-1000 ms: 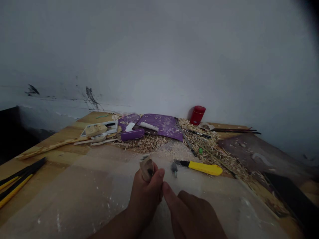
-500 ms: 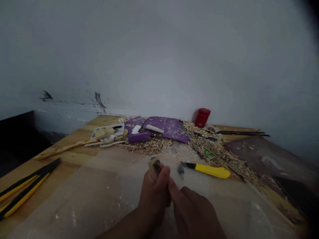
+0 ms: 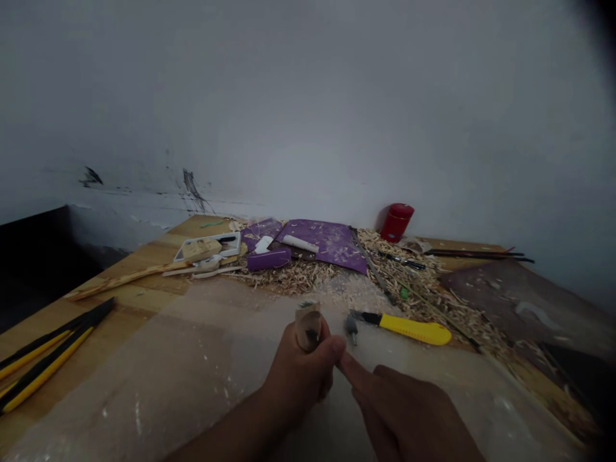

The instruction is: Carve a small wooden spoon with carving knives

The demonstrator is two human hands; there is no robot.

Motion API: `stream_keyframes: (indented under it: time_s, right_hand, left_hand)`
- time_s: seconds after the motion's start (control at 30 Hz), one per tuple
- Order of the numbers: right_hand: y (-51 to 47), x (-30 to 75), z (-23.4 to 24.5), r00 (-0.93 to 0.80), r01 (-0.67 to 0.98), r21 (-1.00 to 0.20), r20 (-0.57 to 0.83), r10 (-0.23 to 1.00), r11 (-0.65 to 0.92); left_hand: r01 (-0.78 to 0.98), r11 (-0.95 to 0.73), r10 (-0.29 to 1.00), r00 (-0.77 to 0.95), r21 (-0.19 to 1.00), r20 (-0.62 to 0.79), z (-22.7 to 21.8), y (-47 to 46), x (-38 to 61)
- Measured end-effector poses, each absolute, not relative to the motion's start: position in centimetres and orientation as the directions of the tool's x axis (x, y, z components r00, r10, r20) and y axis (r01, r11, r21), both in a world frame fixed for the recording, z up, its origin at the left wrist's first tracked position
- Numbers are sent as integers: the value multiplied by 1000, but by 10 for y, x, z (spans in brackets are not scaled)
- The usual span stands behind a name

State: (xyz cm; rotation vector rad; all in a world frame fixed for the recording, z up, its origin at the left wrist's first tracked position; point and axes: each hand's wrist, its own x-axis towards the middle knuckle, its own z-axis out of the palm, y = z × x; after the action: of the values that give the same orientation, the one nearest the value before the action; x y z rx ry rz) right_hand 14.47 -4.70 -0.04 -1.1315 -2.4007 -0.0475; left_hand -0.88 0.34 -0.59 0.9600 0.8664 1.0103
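Observation:
My left hand (image 3: 301,378) is closed round a small pale piece of wood (image 3: 308,323), which sticks up above the thumb. My right hand (image 3: 409,417) is just to its right, fingers curled, with the forefinger reaching to the left thumb; what it holds, if anything, I cannot make out. A yellow utility knife (image 3: 414,328) lies on the table just beyond the hands, and a small dark metal bit (image 3: 351,327) lies next to its blade end.
A heap of wood shavings (image 3: 385,276) spreads across the back of the wooden table (image 3: 144,301). A purple sheet (image 3: 327,240), a purple block (image 3: 268,259), a red tin (image 3: 397,222), a white tray (image 3: 212,247), wooden sticks (image 3: 125,279) and yellow-black tools (image 3: 43,359) at the left edge lie around.
The view shifted slightly. Both hands moved a little to the right, and the piece of wood now stands more upright in my left hand.

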Motion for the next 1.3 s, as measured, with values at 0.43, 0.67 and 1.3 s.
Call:
stream_keyframes:
  time_s: [0.43, 0.67, 1.3]
  right_hand:
    - [-48, 119, -23, -498, 767, -46, 586, 639, 640]
    - [-42, 113, -15, -371, 689, -334, 600, 709, 643]
    - [-54, 156, 6, -621, 740, -30, 354, 699, 672]
  left_hand:
    - [-340, 162, 986, 8, 926, -169, 2, -10, 0]
    - [-366, 255, 967, 97, 895, -236, 0, -6, 1]
    - [-280, 147, 915, 402, 949, -23, -13, 6, -13]
